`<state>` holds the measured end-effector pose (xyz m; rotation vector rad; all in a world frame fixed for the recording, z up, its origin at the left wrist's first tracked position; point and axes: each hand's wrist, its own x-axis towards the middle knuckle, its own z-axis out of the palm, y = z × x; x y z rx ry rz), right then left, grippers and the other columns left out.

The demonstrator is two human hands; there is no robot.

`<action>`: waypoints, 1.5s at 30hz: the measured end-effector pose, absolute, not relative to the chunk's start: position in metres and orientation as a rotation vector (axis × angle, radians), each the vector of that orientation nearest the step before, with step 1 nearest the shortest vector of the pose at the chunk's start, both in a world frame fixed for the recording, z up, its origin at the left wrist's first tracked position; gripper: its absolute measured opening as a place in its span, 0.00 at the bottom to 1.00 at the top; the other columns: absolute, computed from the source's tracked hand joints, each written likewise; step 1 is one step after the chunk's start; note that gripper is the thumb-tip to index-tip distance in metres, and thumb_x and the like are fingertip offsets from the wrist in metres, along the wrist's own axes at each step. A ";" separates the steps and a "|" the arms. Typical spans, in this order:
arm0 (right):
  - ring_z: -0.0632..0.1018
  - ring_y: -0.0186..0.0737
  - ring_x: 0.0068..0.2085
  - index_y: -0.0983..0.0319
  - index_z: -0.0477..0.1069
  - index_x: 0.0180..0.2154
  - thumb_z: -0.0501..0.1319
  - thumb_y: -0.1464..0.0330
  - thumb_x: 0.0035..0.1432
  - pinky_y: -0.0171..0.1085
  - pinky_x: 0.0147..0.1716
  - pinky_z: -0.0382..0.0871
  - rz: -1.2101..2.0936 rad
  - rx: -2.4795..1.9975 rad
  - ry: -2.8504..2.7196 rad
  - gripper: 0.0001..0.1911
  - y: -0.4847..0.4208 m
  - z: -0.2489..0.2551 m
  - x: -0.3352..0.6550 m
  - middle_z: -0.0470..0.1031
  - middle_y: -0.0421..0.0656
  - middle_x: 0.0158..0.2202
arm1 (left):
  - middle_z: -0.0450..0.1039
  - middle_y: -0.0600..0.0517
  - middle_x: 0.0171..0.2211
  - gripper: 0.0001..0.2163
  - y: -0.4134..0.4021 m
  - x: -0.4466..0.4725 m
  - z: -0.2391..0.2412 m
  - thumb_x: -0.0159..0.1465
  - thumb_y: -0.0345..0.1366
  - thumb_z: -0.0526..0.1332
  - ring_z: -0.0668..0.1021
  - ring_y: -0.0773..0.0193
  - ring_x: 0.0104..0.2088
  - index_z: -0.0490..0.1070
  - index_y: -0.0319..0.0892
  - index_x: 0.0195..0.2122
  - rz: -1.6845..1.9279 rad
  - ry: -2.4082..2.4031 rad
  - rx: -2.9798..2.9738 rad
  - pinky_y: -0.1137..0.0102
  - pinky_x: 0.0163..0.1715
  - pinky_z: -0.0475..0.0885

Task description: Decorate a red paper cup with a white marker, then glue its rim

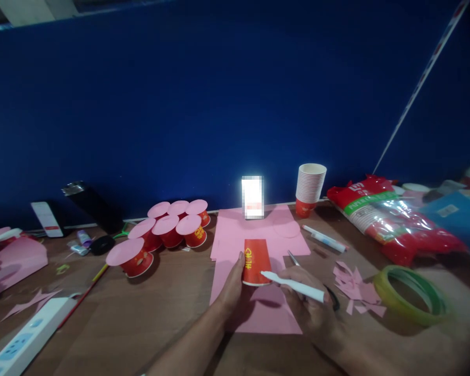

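A red paper cup (257, 261) with yellow lettering is gripped in my left hand (232, 292), its white rim facing down. My right hand (311, 308) is closed around a white pen-shaped tube (297, 286), whose narrow tip is at or very near the cup's side. A metal blade (293, 258) and a dark loop show around the right hand, like scissors; whether they are held or lie beneath it I cannot tell. Under both hands lie pink paper sheets (274, 326).
Several upturned red cups topped with pink discs (166, 224) stand left. A lit phone (253, 197) leans at the back, near stacked cups (310, 189). To the right are pens (326, 240), pink scraps (356, 287), tape (379, 297) and a cup package (391, 224). A power strip (31, 334) lies left.
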<state>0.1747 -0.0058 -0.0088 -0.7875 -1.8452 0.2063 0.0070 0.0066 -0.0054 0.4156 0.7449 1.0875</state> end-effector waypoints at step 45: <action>0.77 0.37 0.28 0.59 0.70 0.37 0.54 0.71 0.66 0.37 0.32 0.76 0.114 -0.780 -1.893 0.06 -0.007 0.006 0.173 0.74 0.41 0.26 | 0.78 0.42 0.46 0.25 0.008 0.008 -0.007 0.64 0.51 0.57 0.78 0.49 0.50 0.68 0.39 0.56 1.103 0.748 0.347 0.57 0.55 0.67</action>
